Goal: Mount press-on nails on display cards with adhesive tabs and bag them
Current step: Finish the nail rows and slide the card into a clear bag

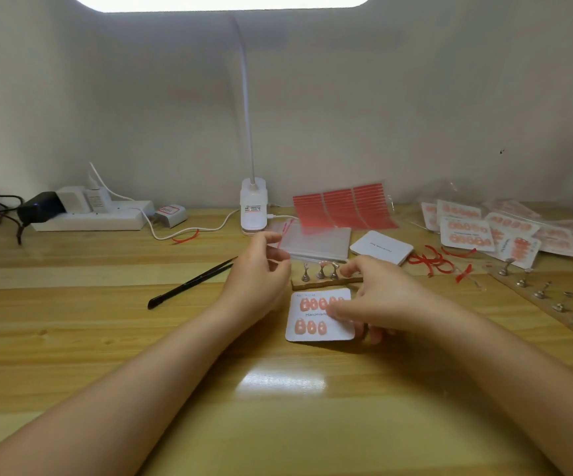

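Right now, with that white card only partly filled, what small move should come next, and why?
Probably the right hand lifts a pink nail off the small wooden stand and presses it onto the white display card, whose lower row shows three nails and bare space beside them.

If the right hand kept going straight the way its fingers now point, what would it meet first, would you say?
Probably the small wooden nail stand: the right hand points away and leftward, fingertips already near its right end. Depth is unclear from this single view.

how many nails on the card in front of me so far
7 visible on the display card: four in the top row, three in the bottom row. The right hand covers its right side, possibly hiding more.
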